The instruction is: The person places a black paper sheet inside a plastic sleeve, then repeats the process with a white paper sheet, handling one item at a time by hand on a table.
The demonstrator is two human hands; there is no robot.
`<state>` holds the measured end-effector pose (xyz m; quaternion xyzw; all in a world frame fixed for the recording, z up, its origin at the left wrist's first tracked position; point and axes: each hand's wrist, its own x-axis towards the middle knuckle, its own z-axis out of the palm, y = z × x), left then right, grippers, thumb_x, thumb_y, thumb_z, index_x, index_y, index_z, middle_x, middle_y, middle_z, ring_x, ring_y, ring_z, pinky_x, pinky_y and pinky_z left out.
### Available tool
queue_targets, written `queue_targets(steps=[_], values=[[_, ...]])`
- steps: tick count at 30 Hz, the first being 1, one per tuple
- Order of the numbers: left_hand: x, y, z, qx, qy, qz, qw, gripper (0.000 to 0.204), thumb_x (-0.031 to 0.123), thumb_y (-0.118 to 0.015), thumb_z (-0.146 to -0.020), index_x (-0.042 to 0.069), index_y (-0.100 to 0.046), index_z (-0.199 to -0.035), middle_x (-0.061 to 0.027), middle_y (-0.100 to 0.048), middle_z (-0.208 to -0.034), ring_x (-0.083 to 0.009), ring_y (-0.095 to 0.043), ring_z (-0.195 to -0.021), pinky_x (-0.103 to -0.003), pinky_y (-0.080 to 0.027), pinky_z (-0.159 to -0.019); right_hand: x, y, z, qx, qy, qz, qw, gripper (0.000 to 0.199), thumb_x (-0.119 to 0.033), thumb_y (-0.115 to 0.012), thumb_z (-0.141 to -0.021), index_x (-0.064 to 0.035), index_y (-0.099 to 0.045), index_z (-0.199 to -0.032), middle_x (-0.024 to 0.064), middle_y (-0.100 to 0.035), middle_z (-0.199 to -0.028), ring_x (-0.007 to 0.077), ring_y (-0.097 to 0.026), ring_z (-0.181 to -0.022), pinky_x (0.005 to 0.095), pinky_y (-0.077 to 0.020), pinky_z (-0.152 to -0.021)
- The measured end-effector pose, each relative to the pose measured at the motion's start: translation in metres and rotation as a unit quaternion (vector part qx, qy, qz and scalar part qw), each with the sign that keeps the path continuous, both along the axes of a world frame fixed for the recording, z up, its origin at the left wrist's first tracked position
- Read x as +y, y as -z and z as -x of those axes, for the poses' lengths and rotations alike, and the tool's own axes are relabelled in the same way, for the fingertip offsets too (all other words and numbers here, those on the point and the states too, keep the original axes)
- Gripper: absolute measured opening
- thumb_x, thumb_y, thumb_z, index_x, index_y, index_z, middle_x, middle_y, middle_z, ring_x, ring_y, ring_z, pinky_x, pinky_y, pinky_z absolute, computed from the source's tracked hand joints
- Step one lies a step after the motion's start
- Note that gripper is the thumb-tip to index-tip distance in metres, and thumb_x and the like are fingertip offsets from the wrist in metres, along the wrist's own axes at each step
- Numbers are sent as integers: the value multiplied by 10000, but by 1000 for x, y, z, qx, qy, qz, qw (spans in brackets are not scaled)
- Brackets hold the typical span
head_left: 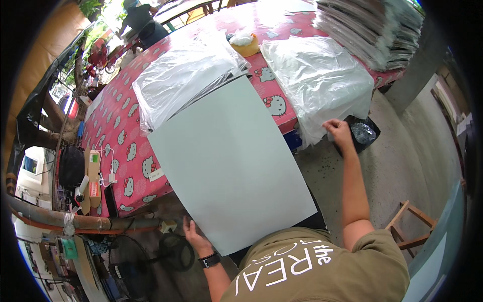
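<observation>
Two hands busy: left hand point(193, 235) grips the near edge of the big white sheet point(229, 158), fingers curled on it; the sheet lies half on the pink table point(121, 146), half hanging off. Right hand point(338, 132) pinches a corner of the clear plastic bags point(317, 75). Risk: the overhang could sag and crease the sheet, or the pull could drag the whole slippery pile off.
</observation>
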<state>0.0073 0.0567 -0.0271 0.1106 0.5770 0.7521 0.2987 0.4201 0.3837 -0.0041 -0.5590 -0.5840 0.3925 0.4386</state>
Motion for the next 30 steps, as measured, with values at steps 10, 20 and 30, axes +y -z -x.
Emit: queue_targets(steps=[10, 20, 30], values=[[88, -147, -52, 439, 45, -190, 877, 657, 272, -670, -694, 29, -348, -1212, -112, -343, -1256, -222, -322, -1162, -402, -245, -968, -51, -147, 135, -264, -277, -267, 885, 216, -156, -407, -851, -23, -563, -920, 136, -608, -830, 253, -595, -747, 376, -451, -681], [104, -166, -85, 209, 313, 1, 927, 125, 116, -627, -774, -2, -599, -806, 32, -529, -562, -40, -458, -492, -192, -367, -442, -114, -179, 169, 151, -403, -31, 902, 171, -116, -651, -742, -10, -568, -849, -14, -516, -650, 53, -465, -580, 201, -400, -539], [113, -164, -95, -11, 351, -58, 935, 157, 167, -641, -773, 19, -590, -766, 38, -535, -607, -1, -424, -515, -152, -326, -447, -135, -145, 185, 200, -318, 9, 927, 80, -77, -563, -813, -4, -533, -828, -20, -503, -689, 43, -438, -624, 189, -383, -586]])
